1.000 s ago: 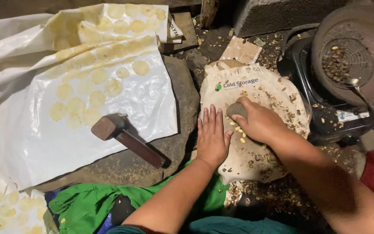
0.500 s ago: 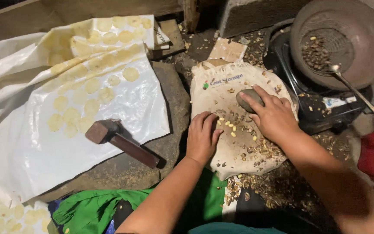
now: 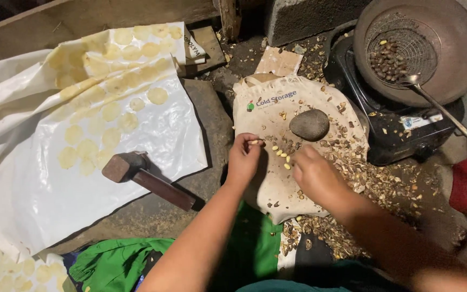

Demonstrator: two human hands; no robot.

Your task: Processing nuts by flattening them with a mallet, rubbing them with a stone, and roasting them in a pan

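A cream cloth bag (image 3: 277,186) lies flat on the ground, strewn with pale yellow kernels (image 3: 283,156) and brown shell bits. On it rests a rounded grey stone (image 3: 309,124), with no hand on it. My left hand (image 3: 243,158) sits at the bag's left edge and pinches a small pale kernel between fingertips. My right hand (image 3: 315,176) hovers over the bag just below the stone, its fingers curled down toward the loose kernels; what they hold is hidden.
A wooden mallet (image 3: 146,179) lies on a flat stone slab (image 3: 212,130) to the left. A white plastic sheet (image 3: 39,184) carries several flattened yellow discs. A dark wok (image 3: 460,48) with a wire strainer of nuts sits on a black stove (image 3: 395,135). Green cloth (image 3: 114,262) covers my lap.
My right hand has let go of the grey stone, which now lies alone on the bag. Both hands have moved lower, to the loose kernels.
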